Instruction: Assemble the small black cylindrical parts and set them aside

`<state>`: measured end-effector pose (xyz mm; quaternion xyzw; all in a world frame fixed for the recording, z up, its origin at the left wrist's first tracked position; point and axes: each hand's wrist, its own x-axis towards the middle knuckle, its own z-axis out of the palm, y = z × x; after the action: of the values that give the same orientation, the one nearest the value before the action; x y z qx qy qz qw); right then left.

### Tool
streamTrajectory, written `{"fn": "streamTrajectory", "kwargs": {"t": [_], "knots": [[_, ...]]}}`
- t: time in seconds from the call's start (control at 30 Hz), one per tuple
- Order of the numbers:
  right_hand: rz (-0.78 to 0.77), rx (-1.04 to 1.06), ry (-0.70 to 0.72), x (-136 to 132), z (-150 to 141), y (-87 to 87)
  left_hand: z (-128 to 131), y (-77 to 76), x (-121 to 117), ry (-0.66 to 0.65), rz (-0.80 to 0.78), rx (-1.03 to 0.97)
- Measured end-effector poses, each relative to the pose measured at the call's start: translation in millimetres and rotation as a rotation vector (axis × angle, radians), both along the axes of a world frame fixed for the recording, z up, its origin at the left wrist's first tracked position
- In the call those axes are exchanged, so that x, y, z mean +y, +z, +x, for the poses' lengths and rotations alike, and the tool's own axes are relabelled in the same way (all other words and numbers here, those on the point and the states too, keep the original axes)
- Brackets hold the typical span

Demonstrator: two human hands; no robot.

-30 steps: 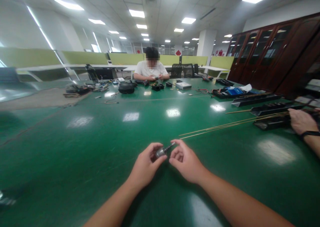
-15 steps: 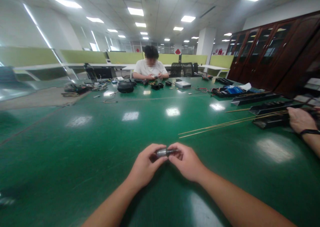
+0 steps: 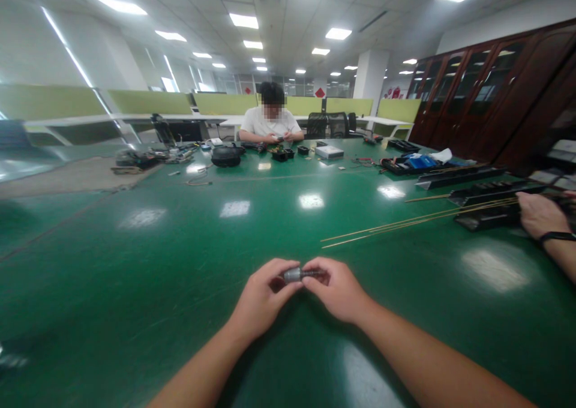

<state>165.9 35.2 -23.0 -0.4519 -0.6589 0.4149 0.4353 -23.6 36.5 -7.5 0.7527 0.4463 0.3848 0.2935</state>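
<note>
Just above the green table, my left hand (image 3: 264,294) grips a short grey metal cylinder (image 3: 292,275) between thumb and fingers. A thinner, dark, ridged shaft (image 3: 310,273) extends from the cylinder's right end. My right hand (image 3: 335,288) is closed around that shaft, and its fingers hide the far end. Both thumbs are close together in front of the piece, which lies roughly level. Its exact kind is too small to make out.
Thin brass-coloured rods (image 3: 387,227) lie on the green table (image 3: 157,288) beyond my right hand. Another person's hand (image 3: 542,213) rests by black metal channels (image 3: 488,216) at right. Across the table sits a person (image 3: 270,123) behind a black case (image 3: 226,155) and small parts.
Almost nothing differs. The cylinder looks slightly turned or shifted in my fingers, and my hands stay in nearly the same place.
</note>
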Motion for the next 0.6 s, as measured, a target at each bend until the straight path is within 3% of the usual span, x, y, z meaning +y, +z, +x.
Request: {"fn": "streamTrajectory", "kwargs": {"t": [0.6], "knots": [[-0.022, -0.006, 0.005, 3.2, 2.0, -5.4, -1.1, -1.7, 1.0, 0.023, -0.017, -0.012]]}}
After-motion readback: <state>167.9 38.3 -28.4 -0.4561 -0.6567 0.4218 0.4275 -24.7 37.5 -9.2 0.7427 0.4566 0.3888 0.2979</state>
